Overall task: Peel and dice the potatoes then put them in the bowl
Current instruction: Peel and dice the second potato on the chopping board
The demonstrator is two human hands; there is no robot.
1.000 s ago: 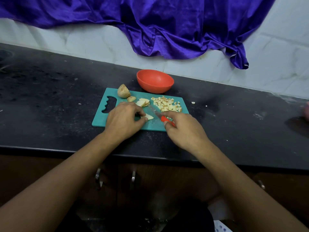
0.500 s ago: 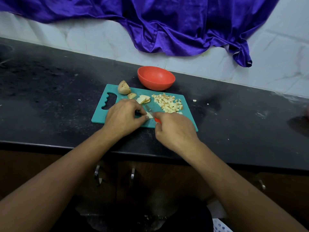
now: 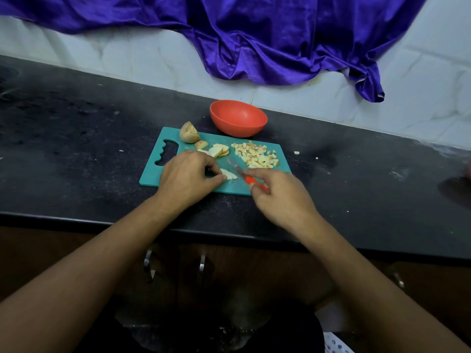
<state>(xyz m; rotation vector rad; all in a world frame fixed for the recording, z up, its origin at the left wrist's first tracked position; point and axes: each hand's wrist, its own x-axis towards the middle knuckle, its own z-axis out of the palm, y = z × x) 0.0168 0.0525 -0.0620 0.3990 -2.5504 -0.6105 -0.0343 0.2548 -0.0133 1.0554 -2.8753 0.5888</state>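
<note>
Right grip (image 3: pixel 280 197), curling round the knife (image 3: pixel 251 180), is drawing rightward off the potato slice (image 3: pixel 229 174), which left grip (image 3: pixel 188 178) is pinching at frame centre. Dicing is apparently proceeding; next stroke is calling for blade realignment.

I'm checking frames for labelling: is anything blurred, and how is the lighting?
Head view: the knife has a motion-smeared blade, its red handle clearer in the right hand; the diced potato and bowl read fairly sharp; the light is dim and flat, with sheen on the purple cloth.
</note>
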